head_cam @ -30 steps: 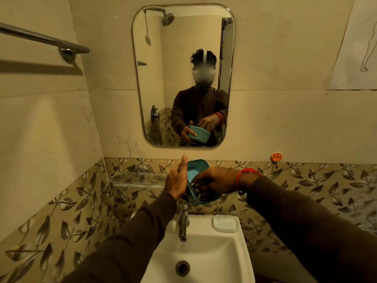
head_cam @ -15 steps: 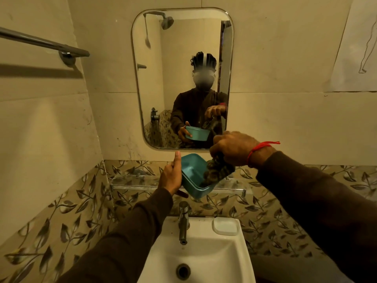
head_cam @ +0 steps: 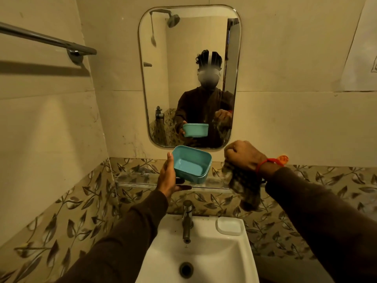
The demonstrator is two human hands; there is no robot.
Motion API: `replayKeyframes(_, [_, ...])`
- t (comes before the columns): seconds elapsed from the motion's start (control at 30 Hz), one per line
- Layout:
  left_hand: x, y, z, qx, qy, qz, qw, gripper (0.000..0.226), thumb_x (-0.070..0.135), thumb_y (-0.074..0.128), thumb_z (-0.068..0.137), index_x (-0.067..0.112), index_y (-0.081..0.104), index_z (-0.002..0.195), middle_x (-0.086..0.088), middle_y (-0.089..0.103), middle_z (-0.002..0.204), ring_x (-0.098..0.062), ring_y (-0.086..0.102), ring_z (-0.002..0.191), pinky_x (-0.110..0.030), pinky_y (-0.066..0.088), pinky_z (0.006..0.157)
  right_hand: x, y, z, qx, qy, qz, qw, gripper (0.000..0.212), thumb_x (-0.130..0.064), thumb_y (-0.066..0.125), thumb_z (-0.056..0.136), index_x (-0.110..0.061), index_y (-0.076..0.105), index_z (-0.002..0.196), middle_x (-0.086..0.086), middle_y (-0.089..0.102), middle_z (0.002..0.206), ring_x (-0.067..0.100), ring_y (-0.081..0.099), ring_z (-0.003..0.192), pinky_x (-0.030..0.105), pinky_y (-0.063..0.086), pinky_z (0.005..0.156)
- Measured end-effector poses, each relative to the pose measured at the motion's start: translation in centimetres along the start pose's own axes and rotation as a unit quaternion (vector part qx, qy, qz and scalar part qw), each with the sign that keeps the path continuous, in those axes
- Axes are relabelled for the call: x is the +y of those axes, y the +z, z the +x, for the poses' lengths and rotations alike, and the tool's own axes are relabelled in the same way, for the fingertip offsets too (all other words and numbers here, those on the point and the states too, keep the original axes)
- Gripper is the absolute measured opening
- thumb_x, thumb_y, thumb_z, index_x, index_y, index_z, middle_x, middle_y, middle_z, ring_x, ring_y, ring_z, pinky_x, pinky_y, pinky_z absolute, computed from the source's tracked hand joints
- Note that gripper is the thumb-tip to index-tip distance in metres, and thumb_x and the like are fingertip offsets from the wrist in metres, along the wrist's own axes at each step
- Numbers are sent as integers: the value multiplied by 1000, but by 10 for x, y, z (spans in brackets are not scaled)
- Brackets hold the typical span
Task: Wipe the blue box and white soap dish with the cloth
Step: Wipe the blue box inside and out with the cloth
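1. Now the cloth (head_cam: 242,186) is out of the blue box (head_cam: 191,163). One second ago the right hand (head_cam: 243,155) was working it inside the box; half a second ago it was being lifted over the rim; at present it hangs clear to the right, well apart from the box.
2. Right hand state: fingers clenched into a fist around the upper end of the cloth, with the rest of the fabric dangling below the wrist.
3. Left hand (head_cam: 168,179) state: thumb laid up along the near left wall of the box, fingers reaching beneath its base (their exact lie under the box is hidden), so the box is gripped from the left side.
4. Box position: held in the air above the glass shelf (head_cam: 142,180), below the mirror (head_cam: 189,74), opening tilted toward the camera. The interior shows nothing left inside.
5. Interpretation: the interior wipe appears finished; whether the outer walls have been wiped cannot be confirmed.
6. Remaining item: the white soap dish (head_cam: 229,225) sits on the rim of the sink (head_cam: 240,258), right of the tap (head_cam: 187,221), untouched by either hand.
7. Probable next requirement: set the box down (the shelf is nearest), then carry the cloth to the dish.
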State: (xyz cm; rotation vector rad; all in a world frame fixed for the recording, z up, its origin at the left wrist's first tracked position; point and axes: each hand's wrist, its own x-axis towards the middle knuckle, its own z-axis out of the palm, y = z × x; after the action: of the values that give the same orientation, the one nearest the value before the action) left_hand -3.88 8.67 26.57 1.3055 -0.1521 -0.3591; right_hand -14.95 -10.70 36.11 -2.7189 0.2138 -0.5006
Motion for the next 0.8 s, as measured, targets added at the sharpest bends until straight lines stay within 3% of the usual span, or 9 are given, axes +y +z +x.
replayKeyframes(0.07, [-4,1,0,-9,8,-8,1000,66,70,33,95,24,47,141,-19,59,127,-37,67,100,-50,63,66,0,16,-2,-12,28,49,998,43,-46,45,94,-10,63,76,5,61,76,23,58,75,31,42,63])
replayKeyframes(0.13, [-8,2,-2,-28,11,-15,999,65,69,32,96,25,46,142,-18,60,127,-36,67,102,-46,63,67,-1,30,-6,-28,82,89,992,56,-68,43,88,-16,62,98,1,62,91,20,60,86,32,45,69])
replayKeyframes(0.23, [-13,6,-7,-61,1,-37,997,64,67,31,97,23,48,141,-19,61,124,-37,66,103,-44,62,69,-1,53,-12,-61,127,175,974,70,-80,43,78,-27,50,123,-1,62,107,20,63,96,34,48,78])
replayKeyframes(0.33, [-19,5,-11,-75,-3,-44,996,69,70,33,95,20,52,138,-20,65,121,-38,69,103,-47,62,74,4,75,-14,-53,97,271,956,70,-82,41,77,-38,46,132,-3,65,121,17,68,97,41,55,88])
replayKeyframes(0.47, [-27,-2,-10,-85,-6,-20,996,80,78,31,85,18,57,131,-24,67,116,-36,71,93,-49,62,75,3,86,-19,-41,94,361,927,53,-64,37,93,-34,47,135,-3,61,128,14,64,105,27,56,81])
replayKeyframes(0.6, [-31,-6,-12,-94,-3,-34,995,70,69,20,96,21,66,117,-17,73,106,-31,69,93,-43,59,72,6,96,-23,0,58,378,924,47,-70,36,89,-46,49,128,-6,63,126,14,64,107,41,55,91])
replayKeyframes(0.73, [-34,-8,-11,-105,16,-60,992,61,56,23,103,18,66,121,-16,73,110,-31,67,99,-45,54,82,3,94,-29,11,36,377,925,34,-53,31,98,-49,43,130,-10,58,124,5,58,108,19,54,79])
replayKeyframes(0.8, [-33,-8,-11,-108,33,-59,992,57,53,21,104,19,64,124,-17,71,113,-29,68,99,-45,54,83,7,95,-30,9,26,365,930,41,-55,27,97,-47,41,135,-8,55,127,9,55,112,21,53,85])
